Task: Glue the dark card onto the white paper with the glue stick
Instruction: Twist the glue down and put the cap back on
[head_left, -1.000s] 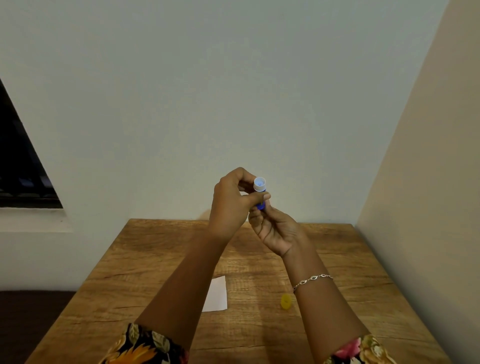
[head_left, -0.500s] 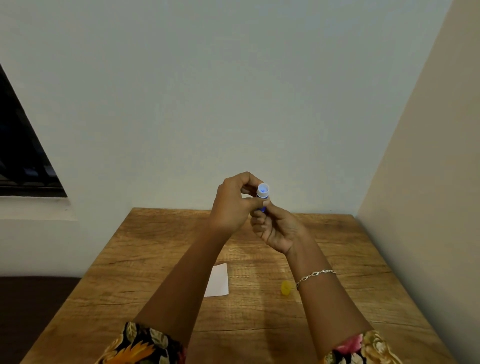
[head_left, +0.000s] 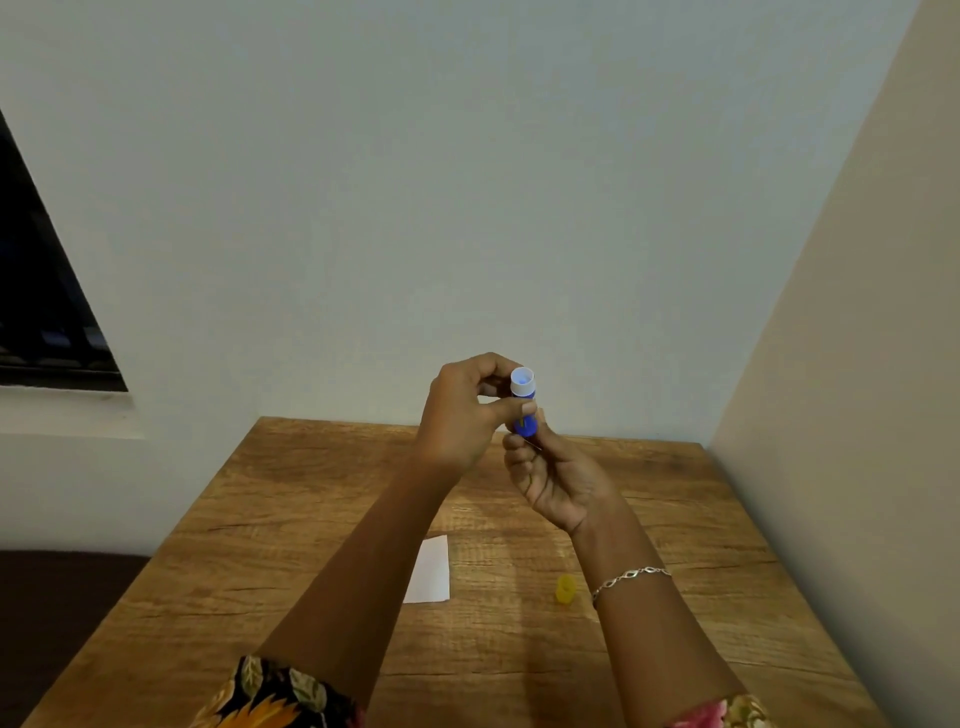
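Observation:
I hold a blue glue stick (head_left: 523, 410) upright in the air above the table, its white open top facing me. My left hand (head_left: 462, 415) pinches the tube's upper part between thumb and fingers. My right hand (head_left: 556, 478) grips its lower end from below, palm up. A white paper (head_left: 431, 571) lies flat on the wooden table (head_left: 675, 519), partly covered by my left forearm. The yellow cap (head_left: 565, 590) sits on the table to the right of the paper. No dark card shows in view.
A pale wall runs along the table's far edge and a beige wall closes its right side. A dark window (head_left: 36, 291) sits at the left above a white ledge.
The camera has tilted up a little, so hands and table sit lower in the frame. Both hands keep hold of the glue stick; more of its blue base shows between them.

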